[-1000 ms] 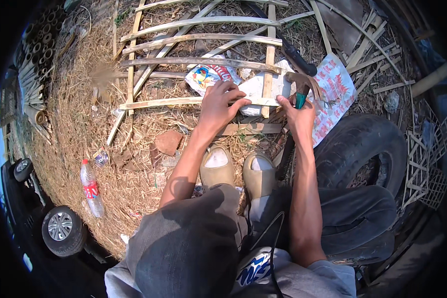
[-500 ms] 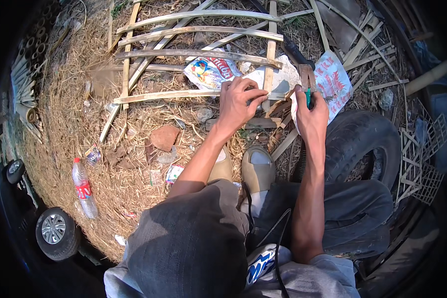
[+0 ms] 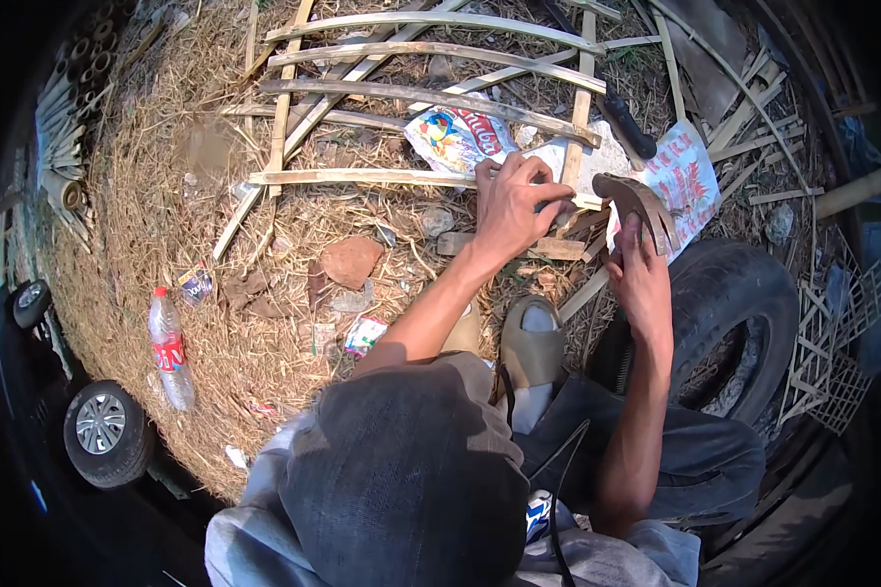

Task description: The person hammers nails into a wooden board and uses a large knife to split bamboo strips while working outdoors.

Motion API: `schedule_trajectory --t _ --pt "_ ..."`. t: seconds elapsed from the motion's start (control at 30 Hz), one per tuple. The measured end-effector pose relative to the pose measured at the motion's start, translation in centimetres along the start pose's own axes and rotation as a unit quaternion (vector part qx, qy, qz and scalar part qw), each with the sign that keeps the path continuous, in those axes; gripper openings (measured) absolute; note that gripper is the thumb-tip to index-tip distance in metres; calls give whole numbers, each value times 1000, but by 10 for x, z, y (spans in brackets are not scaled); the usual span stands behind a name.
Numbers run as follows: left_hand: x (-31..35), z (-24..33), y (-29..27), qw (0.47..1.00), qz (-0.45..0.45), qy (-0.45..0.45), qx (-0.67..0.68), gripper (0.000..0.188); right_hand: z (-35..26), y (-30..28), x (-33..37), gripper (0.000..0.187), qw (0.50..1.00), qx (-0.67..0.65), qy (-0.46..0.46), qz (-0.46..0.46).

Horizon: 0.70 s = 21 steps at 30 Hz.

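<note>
My left hand [image 3: 519,201] rests over the near slat [image 3: 362,177] of a bamboo lattice. Its thumb and forefinger pinch together where that slat meets an upright bamboo strip [image 3: 579,108]; whatever is between the fingertips is too small to make out. Just right of this joint, my right hand [image 3: 641,274] grips a hammer [image 3: 638,207] close under its rusty brown head. The head is tilted and hides most of the handle. Several more slats [image 3: 431,49] cross the lattice farther away, bowed in this view.
Printed plastic wrappers [image 3: 460,132] lie beneath the lattice, near a dark-handled tool [image 3: 629,127]. A tyre [image 3: 739,323] lies to my right, beside a woven bamboo piece [image 3: 832,342]. A plastic bottle [image 3: 171,352] and a brick chunk [image 3: 351,261] sit on the straw-covered ground at left.
The hammer head has turned over and tilted, and now sits lower over my right hand. My left hand keeps its pinch at the joint. The whole view has shifted slightly.
</note>
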<state>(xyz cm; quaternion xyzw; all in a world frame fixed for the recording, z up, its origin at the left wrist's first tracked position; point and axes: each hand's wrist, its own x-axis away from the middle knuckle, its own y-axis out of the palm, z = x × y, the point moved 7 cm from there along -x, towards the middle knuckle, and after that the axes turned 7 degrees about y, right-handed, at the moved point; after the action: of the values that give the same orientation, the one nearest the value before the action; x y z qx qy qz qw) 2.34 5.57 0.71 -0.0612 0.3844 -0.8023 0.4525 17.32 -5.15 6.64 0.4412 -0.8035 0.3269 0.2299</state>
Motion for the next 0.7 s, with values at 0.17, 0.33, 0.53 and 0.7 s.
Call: schedule_trajectory --t 0.17,0.33,0.53,0.7 --pt "0 5 4 996 24 75 27 17 23 -4 -18 57 989 85 122 -2" --pt "-4 8 9 987 5 159 -6 22 16 2 -39 44 987 110 -41 108" --pt "-7 6 1 983 -40 179 10 21 29 1 -62 42 981 97 -49 158" --pt "-2 -3 -25 988 -33 151 -1 32 40 1 -59 38 989 57 -9 134"
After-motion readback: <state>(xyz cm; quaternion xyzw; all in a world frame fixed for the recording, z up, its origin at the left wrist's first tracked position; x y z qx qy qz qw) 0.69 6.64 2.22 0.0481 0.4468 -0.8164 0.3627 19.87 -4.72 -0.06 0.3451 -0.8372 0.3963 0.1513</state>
